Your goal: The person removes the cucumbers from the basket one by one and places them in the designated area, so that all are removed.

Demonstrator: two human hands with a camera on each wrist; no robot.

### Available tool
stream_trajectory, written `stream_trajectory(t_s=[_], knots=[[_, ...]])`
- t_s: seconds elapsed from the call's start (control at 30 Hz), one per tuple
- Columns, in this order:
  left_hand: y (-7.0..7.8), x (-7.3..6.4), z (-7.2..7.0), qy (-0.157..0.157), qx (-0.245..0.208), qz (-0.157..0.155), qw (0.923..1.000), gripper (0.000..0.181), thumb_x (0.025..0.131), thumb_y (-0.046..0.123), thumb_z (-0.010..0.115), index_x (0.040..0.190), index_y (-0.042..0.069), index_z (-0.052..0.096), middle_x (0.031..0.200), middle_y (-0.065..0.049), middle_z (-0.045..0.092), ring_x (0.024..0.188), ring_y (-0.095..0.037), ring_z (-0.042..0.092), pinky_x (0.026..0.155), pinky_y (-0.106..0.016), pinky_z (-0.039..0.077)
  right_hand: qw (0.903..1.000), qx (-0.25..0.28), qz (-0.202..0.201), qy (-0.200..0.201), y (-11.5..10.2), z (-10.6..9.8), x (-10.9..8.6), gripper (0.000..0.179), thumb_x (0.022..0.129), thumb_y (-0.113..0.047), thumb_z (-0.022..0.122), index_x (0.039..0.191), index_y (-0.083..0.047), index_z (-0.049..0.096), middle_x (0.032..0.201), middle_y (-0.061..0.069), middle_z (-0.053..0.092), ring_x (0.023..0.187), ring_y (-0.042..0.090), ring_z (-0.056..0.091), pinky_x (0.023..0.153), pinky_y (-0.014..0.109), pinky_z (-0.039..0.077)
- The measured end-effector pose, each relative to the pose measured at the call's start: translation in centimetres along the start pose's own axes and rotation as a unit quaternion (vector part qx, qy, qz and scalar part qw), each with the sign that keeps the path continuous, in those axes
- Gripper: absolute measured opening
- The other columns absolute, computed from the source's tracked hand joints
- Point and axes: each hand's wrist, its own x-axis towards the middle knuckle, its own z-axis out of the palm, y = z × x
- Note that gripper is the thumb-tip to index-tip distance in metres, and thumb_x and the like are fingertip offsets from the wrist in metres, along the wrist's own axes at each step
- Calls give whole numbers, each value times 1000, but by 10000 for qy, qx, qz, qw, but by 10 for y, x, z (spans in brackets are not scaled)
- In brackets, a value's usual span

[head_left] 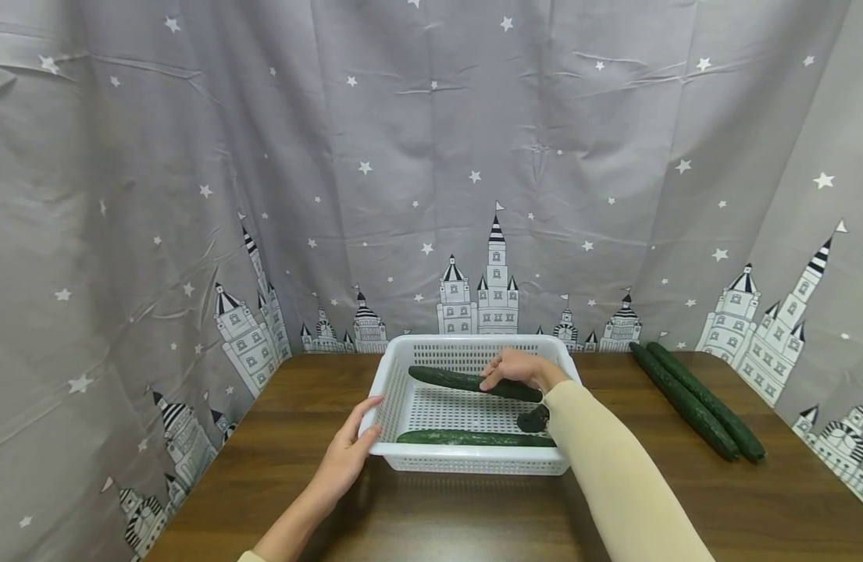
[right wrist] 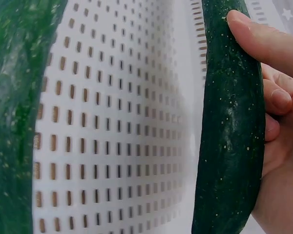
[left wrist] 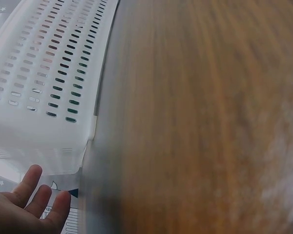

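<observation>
Cucumber point(right wrist: 229, 131), dark green, pale-speckled

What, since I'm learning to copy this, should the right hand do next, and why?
Probably settle the held cucumber along the basket's far side and let go. The right hand already has it within the walls, the near cucumber lies along the opposite side with floor showing between, and the left hand is at the rim, perhaps steadying it.

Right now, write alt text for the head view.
A right hand holds a cucumber at the far side of a white basket; the left hand touches its left end. Another cucumber lies inside, two more on the table, right.
</observation>
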Motion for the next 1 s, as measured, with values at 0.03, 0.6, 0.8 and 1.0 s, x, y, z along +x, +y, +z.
stream_trajectory(t_s=[0.03,0.6,0.8,1.0], knots=[[0,0,0,-4,-18,-14,10000,45,104,17,51,147,26,47,153,-17,43,129,-35,50,94,-43,47,10000,15,-21,-12,-1,-1,0,37,83,-16,79,116,-1,73,136,14,63,133,33,51,111,48,39],[0,0,0,12,-32,-15,10000,45,103,17,51,147,26,46,152,-17,45,125,-34,52,88,-37,49,9987,-100,-427,251,-33,-51,-24,39,85,-20,79,119,-2,72,140,19,58,136,37,47,106,47,45],[-1,0,1,32,29,-68,10000,46,103,16,51,148,26,46,152,-18,44,124,-35,52,87,-38,49,9976,-186,-529,411,-37,-71,-34,41,87,-22,77,121,-2,71,143,19,57,135,38,47,105,49,45],[-1,1,1,12,6,-27,10000,46,104,16,50,148,25,45,153,-18,43,126,-35,52,91,-41,49,9967,-117,-507,629,-33,-84,-41,37,88,-23,76,118,-2,72,141,18,58,128,34,53,101,46,48]])
